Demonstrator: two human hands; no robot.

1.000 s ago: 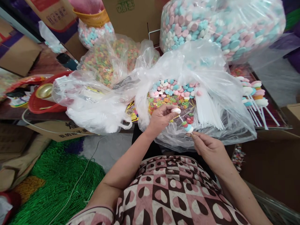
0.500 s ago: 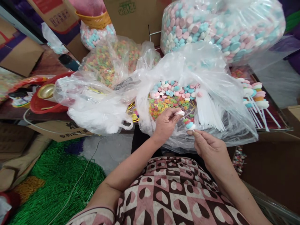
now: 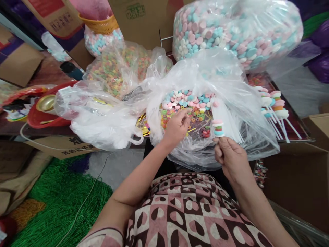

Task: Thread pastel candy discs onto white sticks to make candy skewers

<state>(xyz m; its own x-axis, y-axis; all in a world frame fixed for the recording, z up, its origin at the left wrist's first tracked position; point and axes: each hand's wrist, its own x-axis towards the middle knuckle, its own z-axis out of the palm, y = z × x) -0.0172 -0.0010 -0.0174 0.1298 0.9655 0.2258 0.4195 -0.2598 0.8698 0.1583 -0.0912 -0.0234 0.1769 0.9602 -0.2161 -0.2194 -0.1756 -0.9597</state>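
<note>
My right hand (image 3: 229, 155) is closed on a white stick with a short stack of candies (image 3: 218, 128) on its tip: a pink one, a green ring, a red ring and a blue one. My left hand (image 3: 177, 126) reaches into the open clear plastic bag (image 3: 195, 154), fingers pinched over the small coloured candy rings (image 3: 195, 115); what it pinches is hidden. Behind the rings lie pastel pink, blue and white candies (image 3: 186, 98). A bundle of bare white sticks (image 3: 230, 120) lies in the bag just right of my right hand's candy stack.
Finished candy sticks (image 3: 273, 104) lie on a tray at the right. A large bag of pastel candies (image 3: 236, 31) and a bag of coloured rings (image 3: 115, 67) stand behind. A red basket (image 3: 41, 118) with a gold bowl sits left. Cardboard boxes and green netting (image 3: 51, 199) surround me.
My left hand pushed a pale candy onto the stick, then moved up-left into the rings. My right hand turned the stick upright and shifted it right.
</note>
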